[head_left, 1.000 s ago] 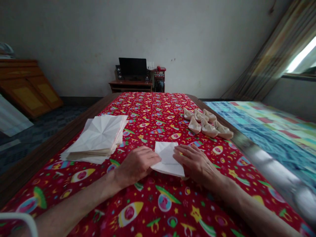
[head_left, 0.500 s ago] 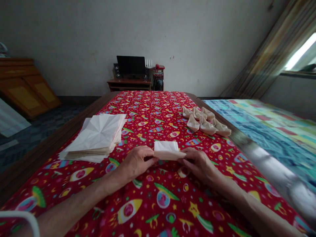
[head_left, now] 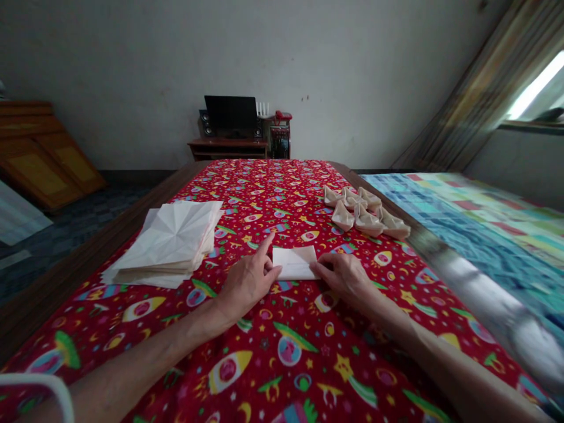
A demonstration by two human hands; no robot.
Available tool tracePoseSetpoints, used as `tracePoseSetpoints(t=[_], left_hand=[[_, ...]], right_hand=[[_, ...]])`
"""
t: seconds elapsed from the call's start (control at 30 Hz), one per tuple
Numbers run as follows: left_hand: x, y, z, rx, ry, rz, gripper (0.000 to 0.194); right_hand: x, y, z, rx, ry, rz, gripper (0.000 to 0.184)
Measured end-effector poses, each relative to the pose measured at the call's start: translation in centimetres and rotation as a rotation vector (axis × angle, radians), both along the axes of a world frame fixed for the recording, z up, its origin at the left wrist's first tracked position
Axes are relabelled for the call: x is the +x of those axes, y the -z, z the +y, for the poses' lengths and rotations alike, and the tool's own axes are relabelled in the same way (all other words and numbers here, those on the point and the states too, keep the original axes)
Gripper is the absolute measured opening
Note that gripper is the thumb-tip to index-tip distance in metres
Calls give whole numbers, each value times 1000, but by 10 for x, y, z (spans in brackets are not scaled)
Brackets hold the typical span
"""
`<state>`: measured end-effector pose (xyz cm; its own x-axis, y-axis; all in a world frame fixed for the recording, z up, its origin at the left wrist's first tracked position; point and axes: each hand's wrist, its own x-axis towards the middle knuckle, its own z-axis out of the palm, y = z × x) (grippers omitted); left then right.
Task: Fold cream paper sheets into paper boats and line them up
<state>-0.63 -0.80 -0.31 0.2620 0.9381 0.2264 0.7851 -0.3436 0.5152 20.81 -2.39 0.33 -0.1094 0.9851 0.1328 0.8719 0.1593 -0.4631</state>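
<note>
One folded sheet [head_left: 294,262]: frame centre; steadied at both ends, seemingly against unfolding.
Left hand [head_left: 244,285]: index spread, thumb on edge.
Right hand [head_left: 350,279]: fingers curled, pinching edge.

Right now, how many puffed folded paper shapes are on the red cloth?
6, at the right of the cloth: back left one, back middle one, back right one, front left one, front middle one, front right one. Crowding might hide another.
</note>
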Motion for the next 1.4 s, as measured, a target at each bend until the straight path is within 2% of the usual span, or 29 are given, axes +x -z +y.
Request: tracePoseSetpoints(t=[0.13,0.27,0.37,0.43,0.57,0.67,0.83,0.97,1.03,1.1,1.17,1.27,1.4], left_hand=[[2,-4,-2,23,-14,124,64],[1,-5,-3,79,25,236,46],[1,-4,-4,212,125,264,27],[1,-3,-5,296,201,247,22],[4,1,-5,429,457,223,28],[7,4,-10,396,581,260,36],[9,2,-22,252,552,381,43],[10,-3,-28,191,542,455,47],[10,-4,-28,181,548,463,47],[10,-4,-28,184,549,453,46],[10,-2,-28,187,534,440,47],[7,0,-28,182,517,434,48],[-1,1,-27,208,522,434,48]], right_hand=[[-2,-2,1,38,-21,-91,32],[-3,-1,2,39,-26,-133,34],[-3,-1,3,41,-37,-138,33],[-3,0,4,49,-40,-146,33],[-3,1,4,47,-28,-166,33],[-3,3,5,62,-22,-184,34],[1,8,5,132,-61,-180,32],[2,9,-5,310,-73,-174,26],[0,7,-16,419,-185,-198,29],[-3,6,-29,470,-405,-208,34],[-4,7,-40,444,-506,-259,42],[0,11,-47,319,-542,-323,61],[13,17,-39,271,-551,-358,63]])
